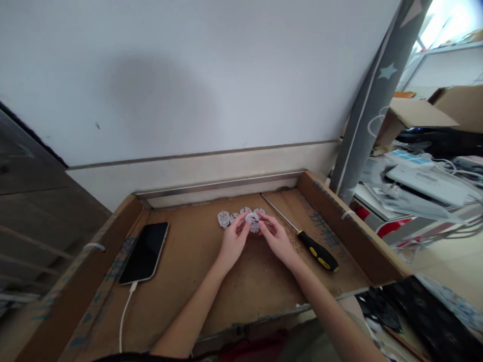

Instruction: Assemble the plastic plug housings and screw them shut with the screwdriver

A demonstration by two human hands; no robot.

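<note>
Head view: gripping a clear round plastic part point(252, 221) between left hand point(234, 241) and right hand point(278, 242), clamped on from either side with thumbs and fingers, over a shallow cardboard tray point(188, 271). Has similar clear plastic pieces point(224, 218) just beyond, a black-and-yellow-handled screwdriver point(312, 246) to the right, and a smartphone point(145, 254) with white cable point(126, 306) plugged in at left.

A: Cardboard tray point(196, 261), inscriptions?
B: Blue handwritten strokes point(324, 229) beside the right wall; character-like, illegible.
A: Left side?
B: Further blue marks point(121, 261) along the left wall, likewise illegible.
A: Legible text, labels, brands, numbers?
B: None.
</note>
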